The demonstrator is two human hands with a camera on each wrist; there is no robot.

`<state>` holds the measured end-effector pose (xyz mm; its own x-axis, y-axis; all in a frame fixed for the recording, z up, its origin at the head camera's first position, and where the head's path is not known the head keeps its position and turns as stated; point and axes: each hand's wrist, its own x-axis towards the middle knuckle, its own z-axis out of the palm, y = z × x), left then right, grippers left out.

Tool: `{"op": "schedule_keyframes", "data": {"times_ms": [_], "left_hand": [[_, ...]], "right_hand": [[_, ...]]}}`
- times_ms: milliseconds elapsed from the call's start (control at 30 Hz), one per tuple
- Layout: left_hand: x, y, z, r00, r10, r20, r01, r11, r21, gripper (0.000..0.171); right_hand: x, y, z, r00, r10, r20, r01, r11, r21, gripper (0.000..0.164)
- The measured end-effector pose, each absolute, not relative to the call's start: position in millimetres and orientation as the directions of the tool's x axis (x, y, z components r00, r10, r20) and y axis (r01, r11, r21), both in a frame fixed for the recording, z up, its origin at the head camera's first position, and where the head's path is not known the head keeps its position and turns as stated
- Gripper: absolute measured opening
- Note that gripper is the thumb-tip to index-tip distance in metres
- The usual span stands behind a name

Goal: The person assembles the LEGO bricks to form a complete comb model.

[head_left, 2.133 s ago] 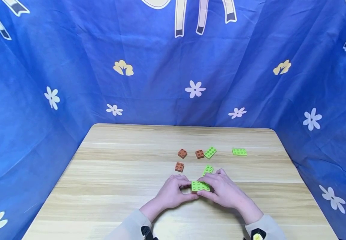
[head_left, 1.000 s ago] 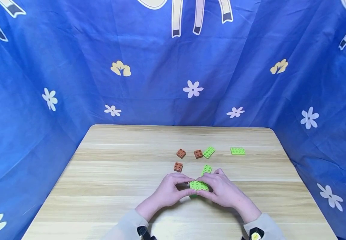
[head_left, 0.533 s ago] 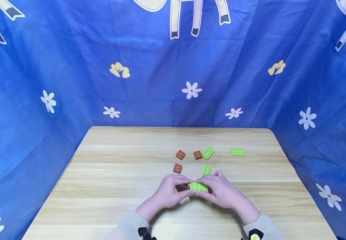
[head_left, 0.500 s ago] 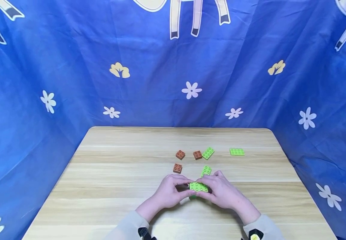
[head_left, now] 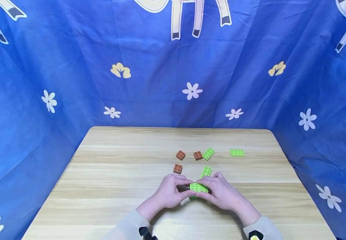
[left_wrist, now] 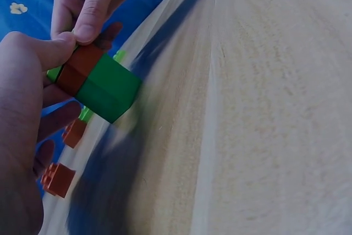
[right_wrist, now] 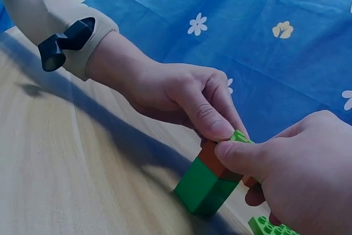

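Note:
Both hands pinch one small stack of toy bricks near the front middle of the table. A light green eight-stud plate (head_left: 198, 187) tops it, brown brick (right_wrist: 212, 159) lies under the plate, and a dark green block (left_wrist: 110, 87) forms the bottom. My left hand (head_left: 171, 190) holds the stack's left end, thumb in front and index finger behind. At the right end, my right hand (head_left: 220, 191) grips likewise, the two thumbs almost meeting at the front. The fingers cover part of the brown layer. Just behind the stack lies another light green plate (head_left: 206, 171).
Farther back lie loose brown four-stud bricks, one at left (head_left: 177, 168), one behind it (head_left: 180, 155), and one (head_left: 198, 155) beside a light green plate (head_left: 208, 153). A further light green plate (head_left: 237, 152) lies at right. A blue curtain (head_left: 161, 100) surrounds the wooden table (head_left: 116, 160).
Two seconds ago brown showed under the plate's front edge; now dark green shows below the thumbs. The left thumb has shifted to the stack's front. Over the last second the hands barely move.

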<state>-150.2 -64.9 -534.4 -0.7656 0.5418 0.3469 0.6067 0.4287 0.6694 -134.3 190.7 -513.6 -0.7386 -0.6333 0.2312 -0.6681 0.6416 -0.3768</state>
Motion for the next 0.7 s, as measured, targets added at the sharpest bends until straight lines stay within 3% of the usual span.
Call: {"op": "schedule_keyframes", "data": {"times_ms": [700], "left_hand": [[-149.8,-63.5,-539.9,-0.753,0.547,0.367,0.619,0.396,0.678,0.039]], "right_hand": [[-133.2,190.2,-518.2,-0.744,-0.616,0.258,-0.662,0.63,-0.406,0.037]]}}
